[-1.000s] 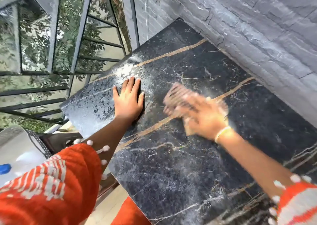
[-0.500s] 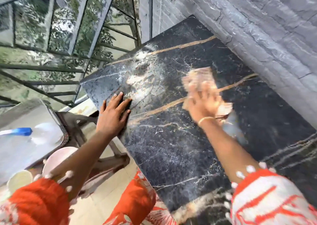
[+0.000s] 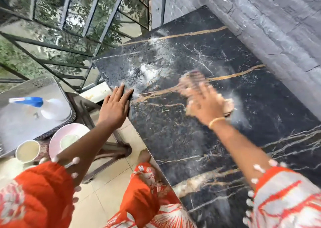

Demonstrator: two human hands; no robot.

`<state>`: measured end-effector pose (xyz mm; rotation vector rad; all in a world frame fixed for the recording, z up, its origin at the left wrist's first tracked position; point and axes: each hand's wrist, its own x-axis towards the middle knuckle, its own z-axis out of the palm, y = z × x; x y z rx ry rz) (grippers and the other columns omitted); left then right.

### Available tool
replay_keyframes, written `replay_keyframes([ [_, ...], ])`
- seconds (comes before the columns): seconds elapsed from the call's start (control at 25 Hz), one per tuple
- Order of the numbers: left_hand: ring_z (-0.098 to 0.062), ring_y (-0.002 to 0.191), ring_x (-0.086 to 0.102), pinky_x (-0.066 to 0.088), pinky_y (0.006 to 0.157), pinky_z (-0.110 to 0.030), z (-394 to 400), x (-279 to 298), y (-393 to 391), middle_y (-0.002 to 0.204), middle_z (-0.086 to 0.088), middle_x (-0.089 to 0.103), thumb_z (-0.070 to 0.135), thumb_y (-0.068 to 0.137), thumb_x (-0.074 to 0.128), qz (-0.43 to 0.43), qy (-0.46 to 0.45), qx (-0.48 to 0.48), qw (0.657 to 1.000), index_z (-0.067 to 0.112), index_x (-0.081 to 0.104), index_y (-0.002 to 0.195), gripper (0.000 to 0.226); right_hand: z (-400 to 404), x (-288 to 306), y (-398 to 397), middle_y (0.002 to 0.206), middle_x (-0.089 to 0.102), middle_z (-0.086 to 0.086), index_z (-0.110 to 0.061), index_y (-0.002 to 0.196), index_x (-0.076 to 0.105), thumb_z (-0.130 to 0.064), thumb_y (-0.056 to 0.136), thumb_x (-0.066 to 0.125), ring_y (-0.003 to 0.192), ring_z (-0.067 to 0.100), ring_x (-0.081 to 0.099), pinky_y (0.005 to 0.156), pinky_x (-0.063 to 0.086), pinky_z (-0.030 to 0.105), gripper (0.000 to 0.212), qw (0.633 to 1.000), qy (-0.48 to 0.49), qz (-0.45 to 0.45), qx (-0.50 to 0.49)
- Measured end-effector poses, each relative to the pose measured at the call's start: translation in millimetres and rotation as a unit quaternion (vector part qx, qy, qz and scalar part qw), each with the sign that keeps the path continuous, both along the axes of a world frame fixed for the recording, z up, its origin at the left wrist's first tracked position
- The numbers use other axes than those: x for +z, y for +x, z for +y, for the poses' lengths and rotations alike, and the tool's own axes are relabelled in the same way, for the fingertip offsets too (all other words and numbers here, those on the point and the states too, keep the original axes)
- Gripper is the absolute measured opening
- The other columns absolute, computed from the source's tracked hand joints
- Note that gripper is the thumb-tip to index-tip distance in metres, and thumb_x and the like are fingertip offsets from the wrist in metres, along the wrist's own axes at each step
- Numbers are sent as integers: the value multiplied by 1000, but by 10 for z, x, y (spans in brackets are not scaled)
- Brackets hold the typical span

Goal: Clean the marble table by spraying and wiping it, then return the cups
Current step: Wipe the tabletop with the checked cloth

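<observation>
At centre frame, the right hand (image 3: 205, 106) is pressing a blurred cloth (image 3: 191, 80) (fingers spread) onto the marble table (image 3: 199, 140) while the left hand (image 3: 115, 106) is resting flat, fingers straight, on its edge.

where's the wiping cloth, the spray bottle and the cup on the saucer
beige wiping cloth (image 3: 191, 79), head view, blurred far end
blue-capped spray bottle (image 3: 33, 101), head view, blue cap
pale cup on pink saucer (image 3: 69, 140), head view, inside

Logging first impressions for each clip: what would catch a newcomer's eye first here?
The black marble table with gold veins fills the right side. On it the right hand, blurred, presses a cloth; the left hand lies flat at its left edge. Lower left, cups wait beside a spray bottle.
</observation>
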<state>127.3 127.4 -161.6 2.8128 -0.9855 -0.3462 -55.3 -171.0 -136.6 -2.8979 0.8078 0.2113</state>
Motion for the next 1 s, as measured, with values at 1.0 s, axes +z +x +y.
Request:
replay_keyframes([
  [1.0, -21, 148, 21, 13, 118, -48, -1711, 43, -659, 160, -3, 22, 50, 96, 22, -17, -24, -188, 982, 16, 27, 152, 66, -1642, -42, -639, 164, 3, -6, -45, 151, 16, -54, 95, 33, 150, 25, 8, 118, 18, 50, 58, 995, -18, 80, -49],
])
